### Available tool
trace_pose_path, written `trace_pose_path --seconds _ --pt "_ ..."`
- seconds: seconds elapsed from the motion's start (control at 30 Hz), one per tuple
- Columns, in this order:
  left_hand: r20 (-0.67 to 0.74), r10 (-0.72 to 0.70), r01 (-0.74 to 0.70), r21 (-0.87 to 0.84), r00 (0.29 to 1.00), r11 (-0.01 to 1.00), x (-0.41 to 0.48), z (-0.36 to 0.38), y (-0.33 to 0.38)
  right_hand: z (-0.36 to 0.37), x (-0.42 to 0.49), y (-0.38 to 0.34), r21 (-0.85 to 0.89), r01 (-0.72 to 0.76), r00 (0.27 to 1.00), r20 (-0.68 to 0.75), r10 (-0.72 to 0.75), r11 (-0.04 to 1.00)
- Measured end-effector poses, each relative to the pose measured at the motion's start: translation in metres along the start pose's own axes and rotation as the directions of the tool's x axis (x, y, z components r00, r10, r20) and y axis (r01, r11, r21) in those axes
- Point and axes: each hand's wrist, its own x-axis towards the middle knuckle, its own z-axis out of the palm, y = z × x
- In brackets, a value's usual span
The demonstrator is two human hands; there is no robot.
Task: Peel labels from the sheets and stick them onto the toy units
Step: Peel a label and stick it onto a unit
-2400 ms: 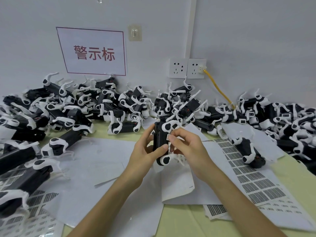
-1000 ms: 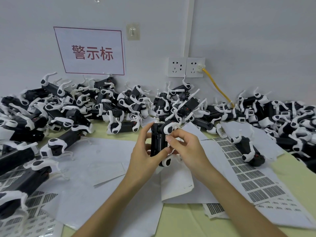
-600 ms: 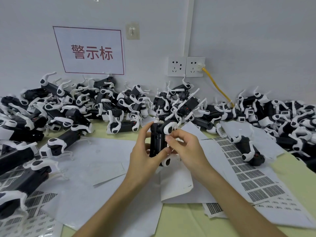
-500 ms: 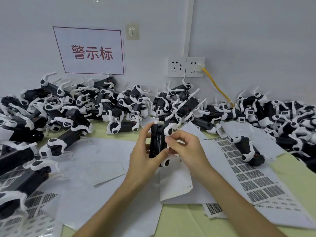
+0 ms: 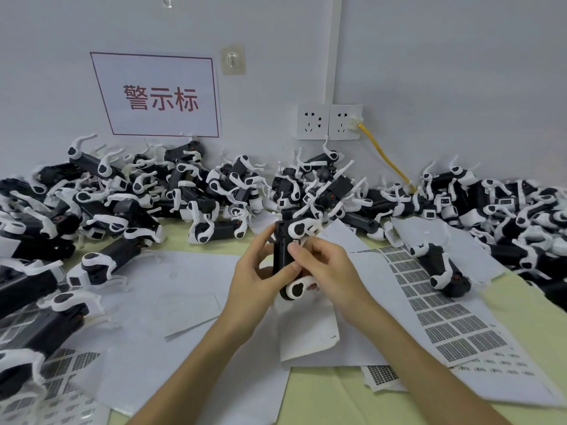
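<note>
A black toy unit with white legs stands on end in the middle of the view, above the papers. My left hand grips its body from the left, thumb across the front. From the right, my right hand curls round the unit, with its thumb pressed on the black side. I cannot make out the label under the thumb. A label sheet with rows of grey labels lies on the table to the right.
Heaps of black-and-white toy units line the wall and both sides of the table. One toy unit lies on the label sheet. White backing sheets cover the table in front. A yellow cable runs from the wall sockets.
Both hands have kept hold of the toy unit. My right thumb has moved from the edge of the unit onto its side and now presses there.
</note>
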Motion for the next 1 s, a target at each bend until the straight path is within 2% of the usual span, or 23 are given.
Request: trace_pose_path --seconds 0.23,0.67,0.9,1.0 --pt "0.086 0.006 -0.006 0.003 0.996 1.000 -0.0043 0.0011 0.0054 -0.0034 0.0038 0.0035 0.198 0.041 0.997 0.062 -0.054 0.979" --pt "0.098 0.014 -0.017 0.029 0.995 0.999 -0.0037 0.0001 0.0056 -0.0022 -0.0018 -0.0024 0.185 0.095 0.994 0.027 -0.101 0.978" --pt "0.086 0.002 -0.003 0.015 0.996 1.000 -0.0016 -0.0014 0.0057 -0.0019 -0.0020 -0.0037 0.150 0.034 0.999 0.011 -0.036 0.988" --pt "0.088 0.002 -0.004 0.018 0.996 1.000 -0.0016 -0.0018 0.0062 -0.0002 -0.0029 -0.0054 0.150 0.050 0.998 0.018 -0.053 0.987"
